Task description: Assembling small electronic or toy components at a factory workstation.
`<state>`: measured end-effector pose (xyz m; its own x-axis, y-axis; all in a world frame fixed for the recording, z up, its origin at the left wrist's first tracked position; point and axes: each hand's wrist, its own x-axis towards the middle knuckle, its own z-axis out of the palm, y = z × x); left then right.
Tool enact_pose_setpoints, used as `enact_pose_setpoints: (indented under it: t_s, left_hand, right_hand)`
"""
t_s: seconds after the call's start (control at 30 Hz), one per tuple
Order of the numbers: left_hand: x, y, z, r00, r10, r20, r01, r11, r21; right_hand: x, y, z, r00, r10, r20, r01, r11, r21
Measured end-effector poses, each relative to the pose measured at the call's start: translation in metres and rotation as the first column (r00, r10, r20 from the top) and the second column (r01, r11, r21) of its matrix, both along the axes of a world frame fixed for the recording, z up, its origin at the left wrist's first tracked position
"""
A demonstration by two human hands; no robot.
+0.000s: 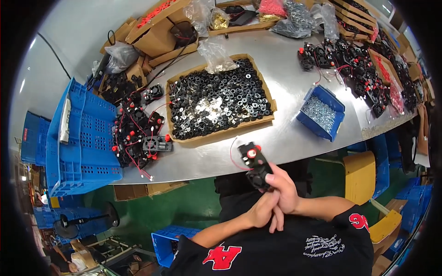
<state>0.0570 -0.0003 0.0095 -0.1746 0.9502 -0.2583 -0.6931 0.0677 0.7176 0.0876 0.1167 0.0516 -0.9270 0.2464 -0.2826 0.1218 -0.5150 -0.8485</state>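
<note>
My right hand (pixel 286 191) is closed on a small black plastic fan assembly (pixel 258 174), with the thumb across its near end. The assembly has a round fan, a red-rimmed part at its far end and a thin red wire looping off to the left. My left hand (pixel 262 212) presses against my right hand just below the assembly. Its fingertips are hidden there, so whether they grip the assembly does not show. Both hands are in front of the metal table's (pixel 202 163) near edge.
A shallow cardboard tray (pixel 225 130) holds many black and silver washers. To its right stands a blue bin (pixel 332 133) of small screws. Similar fan assemblies pile up at left (pixel 133 133) and far right (pixel 363 78). A blue crate (pixel 87 142) stands at the left edge, a yellow chair (pixel 359 177) at right.
</note>
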Motion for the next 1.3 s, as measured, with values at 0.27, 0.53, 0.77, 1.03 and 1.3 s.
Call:
enact_pose_setpoints:
  t_s: [0.27, 0.53, 0.77, 1.03, 1.3]
  left_hand:
    - [0.025, -0.001, -0.009, 0.962, 0.264, -0.076, -0.263, 0.965, 0.014]
    - [0.001, -0.005, -0.046, 0.977, -0.2, -0.079, 0.212, 0.956, 0.202]
    - [-0.014, -0.01, -0.02, 0.925, -0.269, -0.27, 0.203, 0.947, -0.247]
    - [-0.013, -0.012, -0.115, 0.999, 0.01, -0.038, -0.012, 0.999, -0.041]
    - [-0.113, -0.048, -0.238, 0.922, -0.176, 0.346, 0.2, 0.979, -0.035]
  right_hand:
    - [0.004, -0.008, -0.03, 0.998, -0.054, -0.038, 0.052, 0.997, -0.058]
    - [0.006, -0.006, -0.044, 0.994, 0.024, 0.102, -0.02, 0.999, -0.041]
    - [0.01, -0.025, -0.054, 0.997, -0.065, 0.036, 0.059, 0.986, 0.153]
    - [-0.019, -0.009, -0.064, 0.963, -0.018, -0.269, 0.166, 0.828, 0.536]
    - [-0.049, 0.032, -0.08, 0.89, -0.337, -0.307, 0.441, 0.81, 0.387]
